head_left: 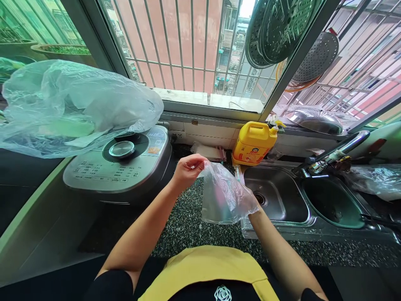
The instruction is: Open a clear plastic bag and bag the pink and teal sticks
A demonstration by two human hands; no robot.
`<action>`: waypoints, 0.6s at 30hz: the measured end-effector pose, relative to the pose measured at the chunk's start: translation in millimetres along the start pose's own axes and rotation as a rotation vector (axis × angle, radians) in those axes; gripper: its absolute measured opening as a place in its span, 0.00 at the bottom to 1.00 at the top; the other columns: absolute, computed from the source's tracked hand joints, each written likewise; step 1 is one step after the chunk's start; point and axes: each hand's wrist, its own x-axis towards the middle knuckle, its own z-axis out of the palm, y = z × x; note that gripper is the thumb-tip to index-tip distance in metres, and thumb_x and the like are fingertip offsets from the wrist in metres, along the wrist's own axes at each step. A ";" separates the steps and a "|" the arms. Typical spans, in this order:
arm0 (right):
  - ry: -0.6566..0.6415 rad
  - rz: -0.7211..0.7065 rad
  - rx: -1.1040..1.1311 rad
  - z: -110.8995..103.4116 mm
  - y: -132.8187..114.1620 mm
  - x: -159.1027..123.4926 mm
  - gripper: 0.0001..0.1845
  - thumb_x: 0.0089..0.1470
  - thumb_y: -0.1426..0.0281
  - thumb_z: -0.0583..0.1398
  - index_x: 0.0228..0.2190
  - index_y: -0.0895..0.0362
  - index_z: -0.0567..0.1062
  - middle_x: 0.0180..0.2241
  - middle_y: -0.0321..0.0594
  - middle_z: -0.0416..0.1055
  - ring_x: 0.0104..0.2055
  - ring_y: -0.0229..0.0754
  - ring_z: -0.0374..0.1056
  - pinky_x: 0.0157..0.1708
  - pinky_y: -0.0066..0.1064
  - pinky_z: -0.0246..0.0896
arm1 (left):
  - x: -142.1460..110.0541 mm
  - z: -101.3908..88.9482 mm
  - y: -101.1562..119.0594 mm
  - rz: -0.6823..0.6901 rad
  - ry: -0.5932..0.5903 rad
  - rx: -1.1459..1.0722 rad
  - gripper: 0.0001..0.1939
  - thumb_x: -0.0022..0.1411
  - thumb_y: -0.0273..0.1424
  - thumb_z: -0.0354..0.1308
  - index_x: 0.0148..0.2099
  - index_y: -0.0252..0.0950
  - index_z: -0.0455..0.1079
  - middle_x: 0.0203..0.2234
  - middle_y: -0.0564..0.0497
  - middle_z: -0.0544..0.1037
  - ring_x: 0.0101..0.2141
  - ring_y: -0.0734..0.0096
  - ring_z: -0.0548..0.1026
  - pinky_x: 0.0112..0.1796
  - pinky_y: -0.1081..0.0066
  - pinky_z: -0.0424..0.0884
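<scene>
My left hand [188, 170] pinches the top corner of a clear, thin plastic bag [216, 205], fingers closed on it above the counter. My right hand [246, 200] is inside the bag, which covers it down to the wrist. Its fingers are blurred behind the crumpled plastic, so I cannot tell how they are bent. Below both hands is the dark speckled countertop [184, 225].
A rice cooker [94, 167] stands at left, with a large plastic bag [78, 100] over its back. A yellow jug [254, 144] stands behind the steel sink [282, 209], near the faucet [332, 154]. A green basin [332, 205] sits in the right bowl.
</scene>
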 end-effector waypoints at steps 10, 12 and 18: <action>-0.206 0.285 0.395 -4.5 -8.9 4.7 0.35 0.55 0.44 0.45 0.32 0.59 0.77 0.26 0.46 0.75 0.31 0.44 0.73 0.30 0.34 0.67 | -7.0 -21.7 -6.2 0.089 -0.161 -0.086 0.10 0.58 0.37 0.58 0.32 0.37 0.76 0.26 0.49 0.75 0.27 0.72 0.71 0.29 0.72 0.67; -0.182 0.241 0.342 -6.6 -10.7 7.1 0.28 0.53 0.49 0.53 0.26 0.61 0.76 0.23 0.43 0.74 0.27 0.42 0.71 0.28 0.31 0.66 | -5.9 -23.7 -4.3 0.090 -0.192 -0.071 0.10 0.59 0.37 0.58 0.32 0.37 0.77 0.26 0.49 0.75 0.27 0.72 0.71 0.29 0.71 0.68; -0.224 0.282 0.284 0.8 2.1 -0.5 0.16 0.45 0.57 0.63 0.24 0.59 0.75 0.21 0.36 0.71 0.22 0.36 0.66 0.24 0.27 0.61 | -2.8 -38.2 3.8 0.058 -0.238 0.012 0.15 0.58 0.40 0.58 0.31 0.34 0.76 0.26 0.47 0.76 0.27 0.71 0.71 0.32 0.69 0.69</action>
